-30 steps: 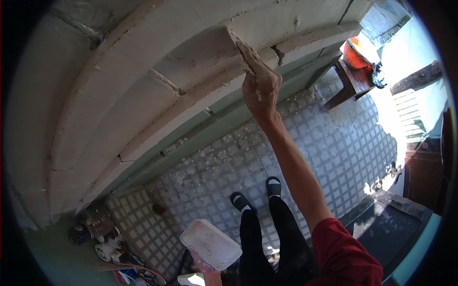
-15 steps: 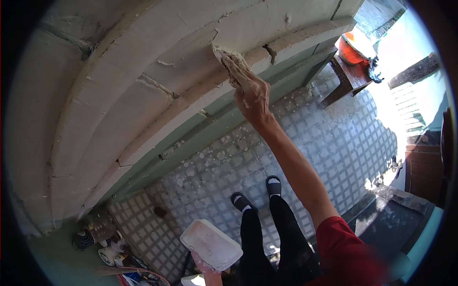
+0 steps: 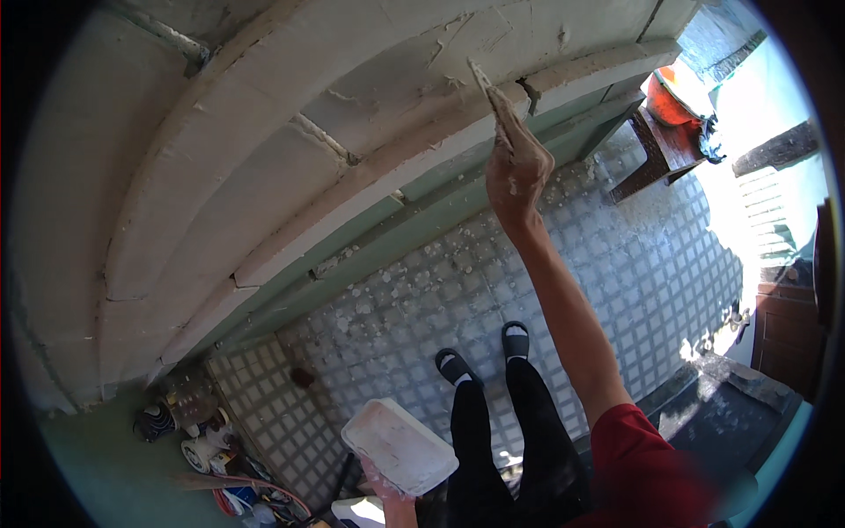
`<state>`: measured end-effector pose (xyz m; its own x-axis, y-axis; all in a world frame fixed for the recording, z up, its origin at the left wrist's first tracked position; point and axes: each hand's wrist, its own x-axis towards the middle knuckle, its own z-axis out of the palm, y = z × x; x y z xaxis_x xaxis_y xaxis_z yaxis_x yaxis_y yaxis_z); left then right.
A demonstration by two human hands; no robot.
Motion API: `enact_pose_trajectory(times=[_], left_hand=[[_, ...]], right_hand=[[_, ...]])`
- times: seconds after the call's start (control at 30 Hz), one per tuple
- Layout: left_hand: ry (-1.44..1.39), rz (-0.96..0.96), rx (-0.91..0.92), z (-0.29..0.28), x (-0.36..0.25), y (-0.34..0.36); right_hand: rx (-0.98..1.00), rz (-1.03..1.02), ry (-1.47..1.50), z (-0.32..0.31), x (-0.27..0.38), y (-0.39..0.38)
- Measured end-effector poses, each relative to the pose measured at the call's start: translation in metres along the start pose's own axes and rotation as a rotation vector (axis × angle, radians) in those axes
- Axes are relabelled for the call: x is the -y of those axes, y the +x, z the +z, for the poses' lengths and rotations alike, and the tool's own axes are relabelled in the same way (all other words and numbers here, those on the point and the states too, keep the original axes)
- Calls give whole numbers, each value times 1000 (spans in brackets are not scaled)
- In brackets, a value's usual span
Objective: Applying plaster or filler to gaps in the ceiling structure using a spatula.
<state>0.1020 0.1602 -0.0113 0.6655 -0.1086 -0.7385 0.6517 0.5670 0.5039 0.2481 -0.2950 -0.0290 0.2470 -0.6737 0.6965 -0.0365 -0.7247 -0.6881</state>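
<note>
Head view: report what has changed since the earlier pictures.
Since half a second ago, the right hand, gripping a thin paste-coated tool, has moved rightward along the pale plastered wall, and the tool shows more edge-on. Paste streaks now show where it was. Nothing was let go. The left hand still holds the white rectangular tray; the dark sandals stayed put.

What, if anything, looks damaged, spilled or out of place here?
Pale splatters dot the tiled floor below the moulding, breaking up its grid pattern. The moulding has a dark, ragged gap near the right hand, interrupting its edge; whether that is damage or an open joint, I cannot tell.
</note>
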Motion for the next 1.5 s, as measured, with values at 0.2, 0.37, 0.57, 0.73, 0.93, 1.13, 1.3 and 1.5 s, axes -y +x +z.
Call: enact_pose_trajectory(times=[0.2,0.37,0.57,0.73,0.93,1.13,1.3,1.5], left_hand=[[-31,-28,2,1,2,-2],[-51,-29,-45,7,9,-3],[-9,-7,-41,15,18,-2],[-19,-17,-11,23,17,-3],[-105,-17,-23,27,12,-3],[-72,-15,-67,29,11,-3],[12,-8,-26,23,10,0],[77,9,19,27,8,-3]], right_hand=[[186,-174,230,22,22,-13],[312,-48,176,28,7,18],[16,-72,-45,7,-36,53],[-146,-43,-166,-27,-64,73],[-206,-13,2,-44,-86,63],[-214,2,-214,-6,-40,63],[-64,20,-111,30,12,24],[-143,14,-33,-6,-4,38]])
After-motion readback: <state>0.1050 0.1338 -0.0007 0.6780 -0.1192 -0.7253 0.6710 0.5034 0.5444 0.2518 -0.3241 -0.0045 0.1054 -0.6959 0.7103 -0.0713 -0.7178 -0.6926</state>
